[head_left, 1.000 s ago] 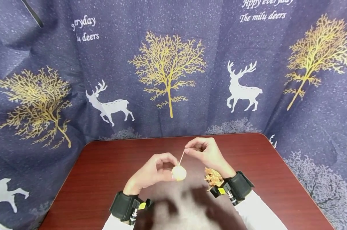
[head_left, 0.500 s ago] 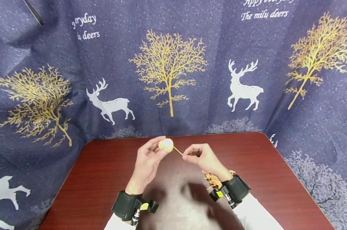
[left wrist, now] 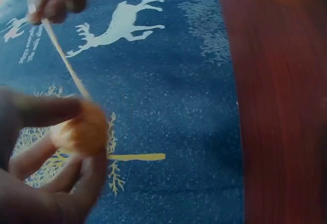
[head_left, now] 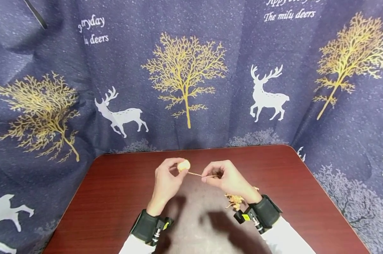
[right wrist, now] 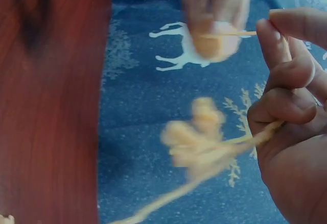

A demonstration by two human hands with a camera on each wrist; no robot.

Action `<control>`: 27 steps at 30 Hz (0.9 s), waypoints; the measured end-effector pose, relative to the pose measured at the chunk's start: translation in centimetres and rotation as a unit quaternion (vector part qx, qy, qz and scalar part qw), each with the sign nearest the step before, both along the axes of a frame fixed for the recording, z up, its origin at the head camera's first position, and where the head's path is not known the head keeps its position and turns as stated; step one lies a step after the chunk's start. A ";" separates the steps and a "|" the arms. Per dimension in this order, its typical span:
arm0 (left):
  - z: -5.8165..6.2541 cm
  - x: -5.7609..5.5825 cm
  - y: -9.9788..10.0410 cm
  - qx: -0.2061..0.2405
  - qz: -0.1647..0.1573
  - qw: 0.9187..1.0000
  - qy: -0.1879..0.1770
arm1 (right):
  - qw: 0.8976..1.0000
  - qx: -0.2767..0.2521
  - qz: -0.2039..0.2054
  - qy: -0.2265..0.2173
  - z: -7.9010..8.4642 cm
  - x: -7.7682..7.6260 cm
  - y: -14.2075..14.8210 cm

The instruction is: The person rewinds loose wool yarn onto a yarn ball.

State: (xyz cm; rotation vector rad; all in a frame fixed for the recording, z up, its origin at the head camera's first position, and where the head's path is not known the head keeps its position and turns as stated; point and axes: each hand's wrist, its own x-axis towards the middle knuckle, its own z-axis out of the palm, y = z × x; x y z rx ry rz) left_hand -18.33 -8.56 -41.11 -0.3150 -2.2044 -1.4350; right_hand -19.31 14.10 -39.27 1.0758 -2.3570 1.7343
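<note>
A small pale-yellow ball of yarn point(head_left: 184, 164) is held up by my left hand point(head_left: 166, 181), pinched between thumb and fingertips. From the ball a taut yarn strand point(head_left: 195, 174) runs across to my right hand point(head_left: 227, 176), whose thumb and forefinger pinch it. In the right wrist view, the yarn passes on through the curled fingers point(right wrist: 286, 106). A loose, knotted yarn tangle point(right wrist: 202, 145) hangs below that hand there, blurred. The left wrist view shows the ball close up, orange-tinted, with fingers around it.
Both hands are above a dark red-brown table point(head_left: 121, 190), with a greyish glare and shadows at its middle front. Behind it hangs a blue curtain point(head_left: 207, 134) printed with deer and golden trees. A black band with a camera sits on each wrist.
My left hand rose and turned with the ball, then lowered slightly. The strand swung from steep to nearly level. My right hand moved a little lower, still pinching the strand.
</note>
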 end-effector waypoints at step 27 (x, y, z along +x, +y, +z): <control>-0.7 -0.5 1.5 0.112 0.000 0.992 0.052 | 0.998 0.015 -0.002 -0.055 -2.3 -0.7 0.2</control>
